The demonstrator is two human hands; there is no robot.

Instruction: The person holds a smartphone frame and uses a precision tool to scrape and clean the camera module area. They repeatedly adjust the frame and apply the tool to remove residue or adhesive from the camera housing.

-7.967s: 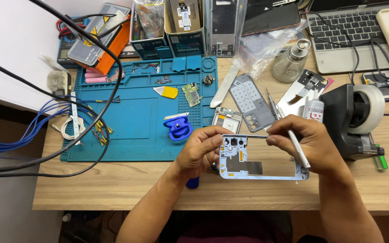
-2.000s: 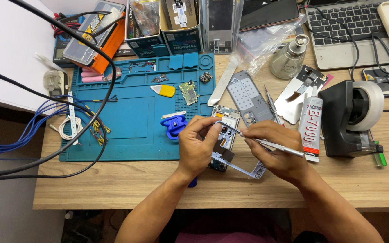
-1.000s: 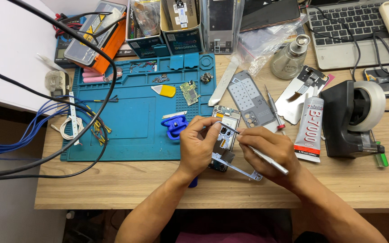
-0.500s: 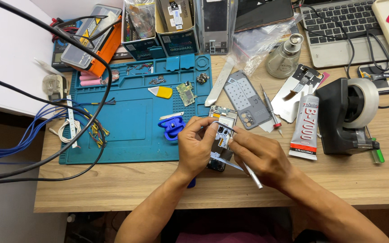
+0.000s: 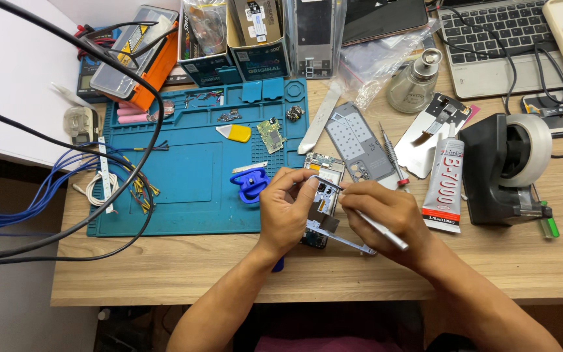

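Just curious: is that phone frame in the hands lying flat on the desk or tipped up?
Tipped up: the phone frame stands on edge between the left hand and right hand.

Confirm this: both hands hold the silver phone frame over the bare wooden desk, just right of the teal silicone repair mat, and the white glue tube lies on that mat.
One detail is wrong. The head view shows the white glue tube lying on the bare wooden desk, right of the hands, not on the teal silicone repair mat. The left hand and right hand do hold the silver phone frame.

Blue work mat (image 5: pixel 184 176) lay left of the hands, holding a yellow pick (image 5: pixel 234 132) and blue suction cup (image 5: pixel 251 185). Glue tube (image 5: pixel 444 186) and black tape dispenser (image 5: pixel 506 169) stood right. Laptop (image 5: pixel 500 26) beyond them.
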